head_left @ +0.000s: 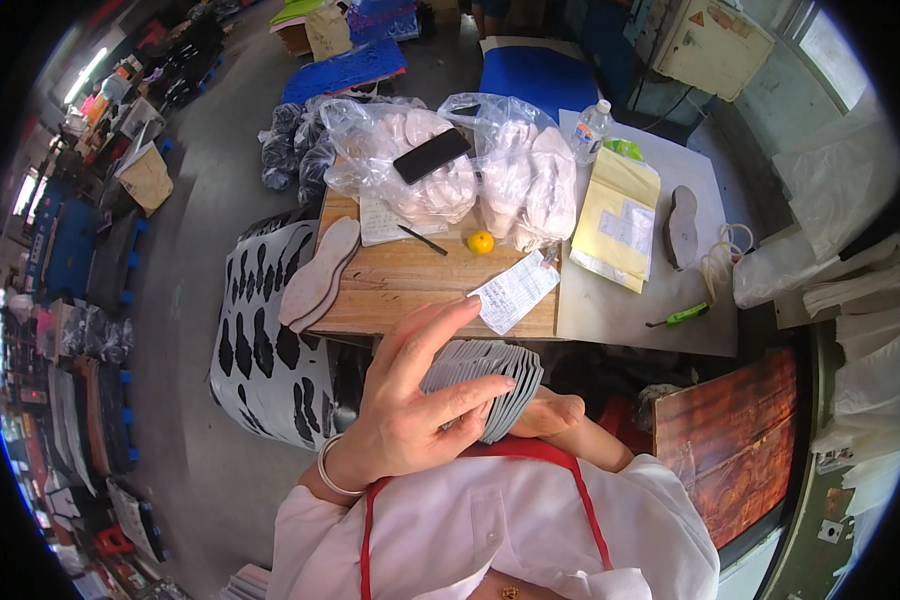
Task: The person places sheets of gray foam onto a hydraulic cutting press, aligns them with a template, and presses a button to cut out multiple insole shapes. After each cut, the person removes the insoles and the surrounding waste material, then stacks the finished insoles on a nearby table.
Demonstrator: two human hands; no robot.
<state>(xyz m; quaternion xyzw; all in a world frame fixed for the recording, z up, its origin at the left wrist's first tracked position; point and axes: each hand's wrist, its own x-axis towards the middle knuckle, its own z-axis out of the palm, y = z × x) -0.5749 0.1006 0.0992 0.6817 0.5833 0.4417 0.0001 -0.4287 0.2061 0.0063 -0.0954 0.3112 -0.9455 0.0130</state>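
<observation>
Close in front of my chest is a stack of thin, grey-edged flat pieces (490, 365), slightly fanned; their full shape is hidden. My right hand (552, 410) grips the stack from its right and underside, most of its fingers out of sight behind it. Over the left side of the stack reaches my left hand (410, 405), a bracelet on its wrist. Its fingers are spread, and one fingertip lies against the edges of the pieces. Just beyond my hands, a white paper slip with writing (515, 292) lies at the front edge of the wooden table (370, 290).
Pale insoles (320, 270) lie at the table's left edge. Farther back are plastic bags of pale pieces (525, 185), a phone (431, 156), a pen (422, 240) and an orange fruit (480, 242). Rightward are yellow papers (615, 220), a bottle (591, 130) and a green-handled tool (685, 314).
</observation>
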